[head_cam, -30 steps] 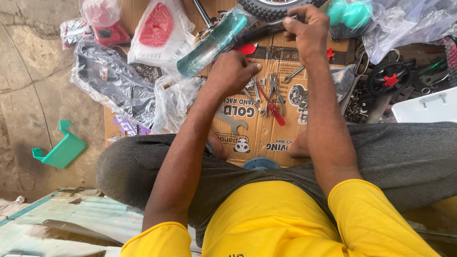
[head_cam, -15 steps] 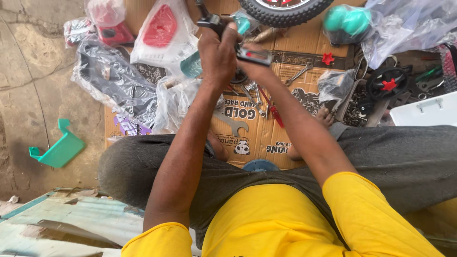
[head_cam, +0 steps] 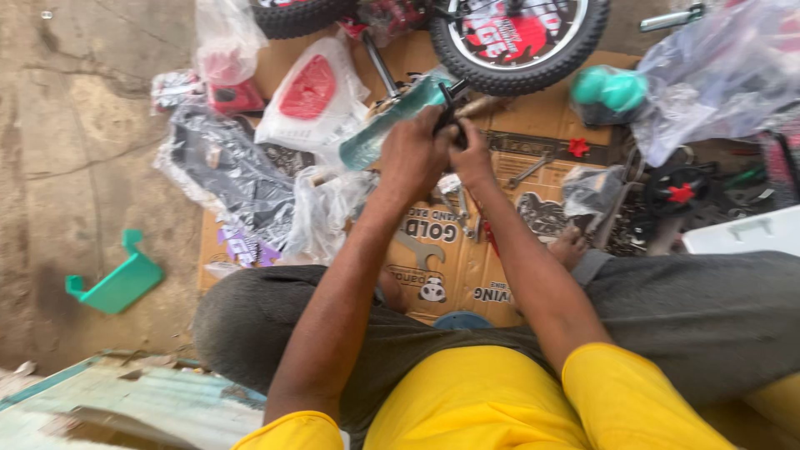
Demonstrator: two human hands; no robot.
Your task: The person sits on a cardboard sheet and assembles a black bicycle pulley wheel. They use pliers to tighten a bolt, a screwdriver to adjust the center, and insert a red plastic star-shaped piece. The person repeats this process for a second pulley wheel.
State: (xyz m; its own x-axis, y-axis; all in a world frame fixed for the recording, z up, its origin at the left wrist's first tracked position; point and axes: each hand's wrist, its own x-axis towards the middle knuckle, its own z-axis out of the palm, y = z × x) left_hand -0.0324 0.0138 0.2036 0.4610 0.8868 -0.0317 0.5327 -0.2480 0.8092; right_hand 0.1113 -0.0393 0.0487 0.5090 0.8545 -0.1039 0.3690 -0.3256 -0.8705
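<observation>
Hands meet in the middle of the picture, above a flat piece of brown cardboard point(head_cam: 467, 275) on the ground. The left hand point(head_cam: 414, 157) is curled shut around a teal metal bike part point(head_cam: 392, 125), holding it near its upper end. The teal bike part is long and round, wrapped in clear plastic, and it slants down to the left. The right hand point(head_cam: 472, 158) sits just beside the left one, touching it. Its fingers are pinched on a small black piece point(head_cam: 450, 104) at the top of the teal part. I cannot tell just what the black piece is.

Right behind the hands lies a small bike wheel point(head_cam: 521, 42) with a thick black tire and red in the middle. To the left of the hands is a white plastic bag with a red part inside point(head_cam: 310, 92). A dark bag of crinkly plastic point(head_cam: 225, 171) lies further left. A green plastic bracket point(head_cam: 117, 283) sits alone on the dirt floor, well apart from the rest. Two teal handle grips in a bag point(head_cam: 612, 92) rest near the wheel on the right. A small red star-shaped knob point(head_cam: 577, 147) lies on the cardboard below them. The person sits with grey trousers and a yellow shirt.
</observation>
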